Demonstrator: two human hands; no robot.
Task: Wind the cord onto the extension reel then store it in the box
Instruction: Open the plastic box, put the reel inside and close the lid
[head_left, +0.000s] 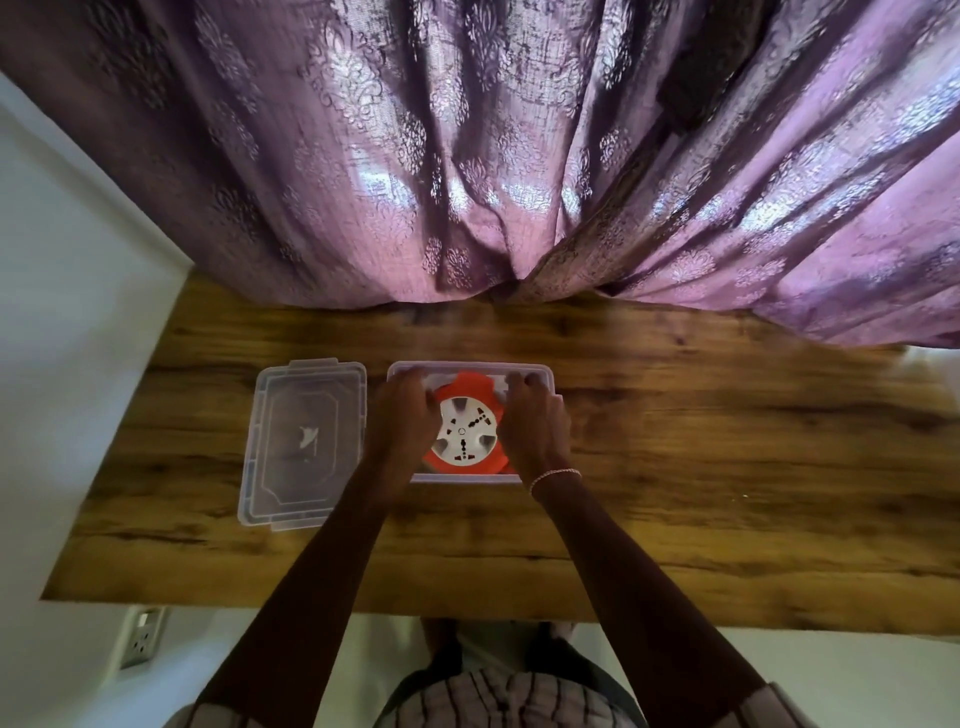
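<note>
I am setting the reel into the box

I am gripping the reel (464, 432) with my left hand (408, 410) and right hand (535, 422), fingers curling round its orange sides, and it is sitting inside the clear box (541, 372) on the table (675, 467). No loose cord is showing, so I am judging the winding done; letting go is remaining, and perhaps fitting the lid (304, 441) lying just left of the box. I am finding no readable writing; a pale mark on the lid is too blurred
</note>
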